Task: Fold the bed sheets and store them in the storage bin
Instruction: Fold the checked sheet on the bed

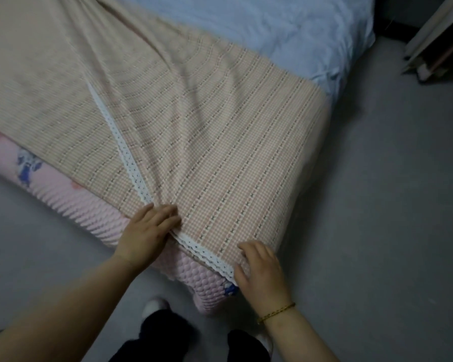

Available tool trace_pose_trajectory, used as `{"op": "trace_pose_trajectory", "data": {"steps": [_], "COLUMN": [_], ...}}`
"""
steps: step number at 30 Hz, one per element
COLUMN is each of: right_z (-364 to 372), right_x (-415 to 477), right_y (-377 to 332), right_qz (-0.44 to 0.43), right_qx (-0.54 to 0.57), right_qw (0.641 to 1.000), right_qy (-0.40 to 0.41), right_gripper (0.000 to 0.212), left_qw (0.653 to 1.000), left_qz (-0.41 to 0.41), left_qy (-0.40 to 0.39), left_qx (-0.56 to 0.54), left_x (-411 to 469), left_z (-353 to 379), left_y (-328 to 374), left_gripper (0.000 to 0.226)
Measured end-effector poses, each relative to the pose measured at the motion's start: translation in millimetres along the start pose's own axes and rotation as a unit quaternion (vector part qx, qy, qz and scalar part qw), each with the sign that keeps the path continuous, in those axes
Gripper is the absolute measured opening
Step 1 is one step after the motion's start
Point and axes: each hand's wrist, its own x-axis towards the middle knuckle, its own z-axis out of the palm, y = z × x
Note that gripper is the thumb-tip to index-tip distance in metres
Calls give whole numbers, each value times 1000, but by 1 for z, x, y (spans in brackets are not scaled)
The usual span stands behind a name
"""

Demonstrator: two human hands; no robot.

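Observation:
A beige-and-pink checked bed sheet [194,131] with a white lace trim [131,168] lies spread over the bed, doubled over near the corner. At that corner my left hand [148,231] rests flat on the sheet where the lace edges meet, fingers laid over the fabric. My right hand [259,267], a gold bracelet on its wrist, presses with straight fingers on the lace edge at the mattress corner. No storage bin is in view.
A pink quilted mattress pad [89,207] with blue print shows under the sheet. A pale blue cover [285,30] lies at the far end of the bed. Grey floor [390,205] surrounds the bed. Furniture [437,40] stands at top right. My feet are below.

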Motion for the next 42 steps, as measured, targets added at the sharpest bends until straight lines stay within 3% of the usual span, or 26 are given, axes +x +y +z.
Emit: {"op": "trace_pose_trajectory", "data": {"steps": [4,9,12,14,16,20,24,30,35,39,42], "right_z": [34,94,128,142,153,166,184,197,182,197,216], "right_x": [39,115,168,185,193,201,212,239,243,211,192], "right_y": [-40,-108,-150,-164,-174,-176,-174,-185,-189,-224,-219], "right_qz": [-6,46,73,89,94,76,70,109,22,-85,-90], "right_qx": [2,30,24,-12,-45,-124,-191,-183,-128,-73,-89], "right_qw": [1000,998,997,996,994,989,979,976,985,992,992], "right_qy": [-20,-20,8,16,19,21,12,45,113,65,3], "right_gripper": [35,36,32,49,65,64,82,43,19,30,33], "left_qw": [999,988,987,992,995,997,995,995,997,999,995], "left_qz": [44,137,124,77,44,69,76,50,56,8,-42], "left_qy": [18,68,85,86,62,-6,-62,-74,-55,-51,-81], "left_qx": [-2,-25,-47,-54,-64,-25,32,52,28,0,-42], "left_x": [17,57,73,84,95,107,120,143,117,20,-25], "left_z": [15,27,27,25,25,27,31,26,-20,-35,-12], "left_y": [-36,-119,-189,-223,-253,-290,-309,-341,-369,-385,-381], "left_gripper": [34,26,21,26,36,41,51,37,40,51,48]}}
